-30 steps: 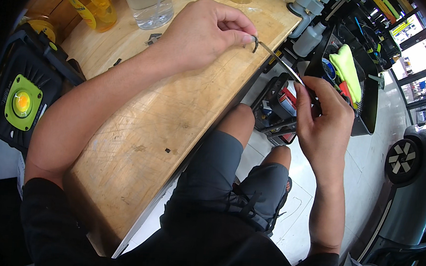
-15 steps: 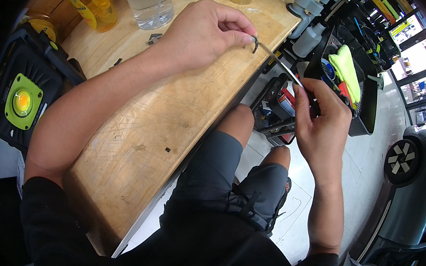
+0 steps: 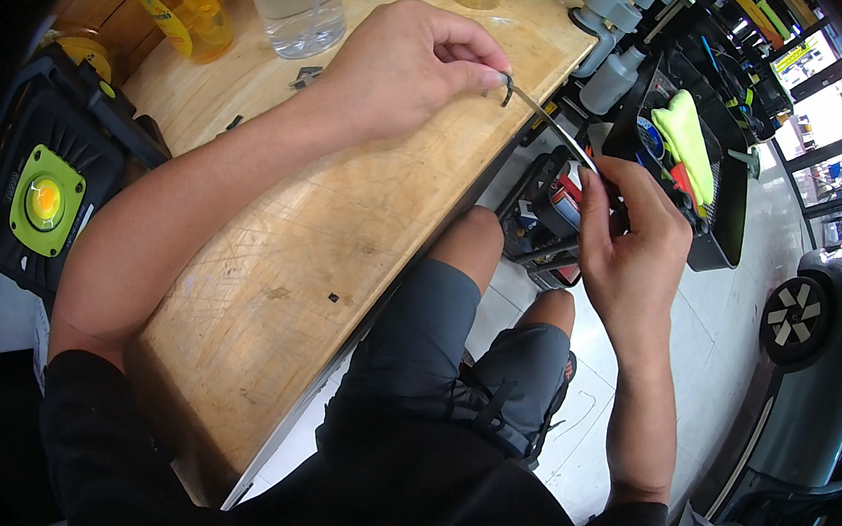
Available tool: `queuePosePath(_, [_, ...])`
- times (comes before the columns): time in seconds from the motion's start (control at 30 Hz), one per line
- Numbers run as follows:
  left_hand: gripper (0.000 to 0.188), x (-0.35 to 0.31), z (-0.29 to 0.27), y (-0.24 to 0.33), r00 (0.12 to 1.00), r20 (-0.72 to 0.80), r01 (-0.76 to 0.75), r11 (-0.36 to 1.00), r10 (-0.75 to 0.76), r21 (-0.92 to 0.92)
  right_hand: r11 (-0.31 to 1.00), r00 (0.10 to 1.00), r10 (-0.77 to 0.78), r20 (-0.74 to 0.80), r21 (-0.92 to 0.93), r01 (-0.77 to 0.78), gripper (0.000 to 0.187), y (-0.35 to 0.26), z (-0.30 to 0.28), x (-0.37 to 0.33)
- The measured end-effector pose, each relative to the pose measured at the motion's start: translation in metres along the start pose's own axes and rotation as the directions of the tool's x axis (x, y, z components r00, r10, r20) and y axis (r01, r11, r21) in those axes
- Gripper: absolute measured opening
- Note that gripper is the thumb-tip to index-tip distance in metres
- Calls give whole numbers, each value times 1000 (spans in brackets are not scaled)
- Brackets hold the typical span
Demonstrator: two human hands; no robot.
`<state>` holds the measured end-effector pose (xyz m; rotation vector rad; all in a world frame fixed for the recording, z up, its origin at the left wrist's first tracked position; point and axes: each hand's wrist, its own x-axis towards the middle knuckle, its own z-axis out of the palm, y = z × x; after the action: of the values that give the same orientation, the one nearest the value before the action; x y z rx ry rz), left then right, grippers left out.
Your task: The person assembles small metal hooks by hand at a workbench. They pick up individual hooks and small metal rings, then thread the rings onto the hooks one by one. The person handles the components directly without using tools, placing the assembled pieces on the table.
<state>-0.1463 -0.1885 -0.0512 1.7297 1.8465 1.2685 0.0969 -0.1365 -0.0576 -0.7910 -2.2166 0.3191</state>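
Note:
Over the table's right edge, my left hand (image 3: 407, 69) pinches a small dark curved piece (image 3: 507, 94) between thumb and fingertips. My right hand (image 3: 637, 245) is closed round a tool with a slim, slightly bowed metal shaft (image 3: 560, 131). Its handle is mostly hidden in my palm, so I cannot tell its exact kind. The shaft's far end meets the curved piece at my left fingertips. On the wooden table (image 3: 276, 222) a tiny black bit (image 3: 333, 298) lies nearer to me. Small dark pieces (image 3: 305, 78) lie beyond my left forearm.
A clear container of water (image 3: 291, 6) and a yellow bottle (image 3: 179, 7) stand at the far left. A work lamp (image 3: 45, 199) is left of the table. On the right are a grey spray bottle (image 3: 610, 80), a black cart with a yellow-green cloth (image 3: 683, 135) and a car (image 3: 806, 392).
My right hand has shifted very slightly to the left. The left hand keeps its pinch on the curved piece, and the tool's tip stays against it.

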Motion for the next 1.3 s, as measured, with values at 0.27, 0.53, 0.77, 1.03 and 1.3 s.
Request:
queuePosePath(0.27, [18,-1,1,1,1000,-9,12,1000,-11,21,994,998,-67,-13,-86,65,6,3,3,-3])
queuePosePath(0.53, [17,1,1,-4,999,15,31,998,-30,-52,987,994,-105,12,-124,106,7,3,3,-2])
queuePosePath(0.77, [19,1,1,-3,1000,17,13,998,-12,-62,991,994,-103,37,-81,106,12,3,2,-3])
queuePosePath(1.03, [19,0,1,-1,999,27,20,998,-19,-62,987,994,-106,34,-121,110,8,9,7,-7])
queuePosePath(1.3, [19,1,1,0,999,22,28,999,-27,-23,997,999,-51,-1,-55,51,7,0,-3,-2])
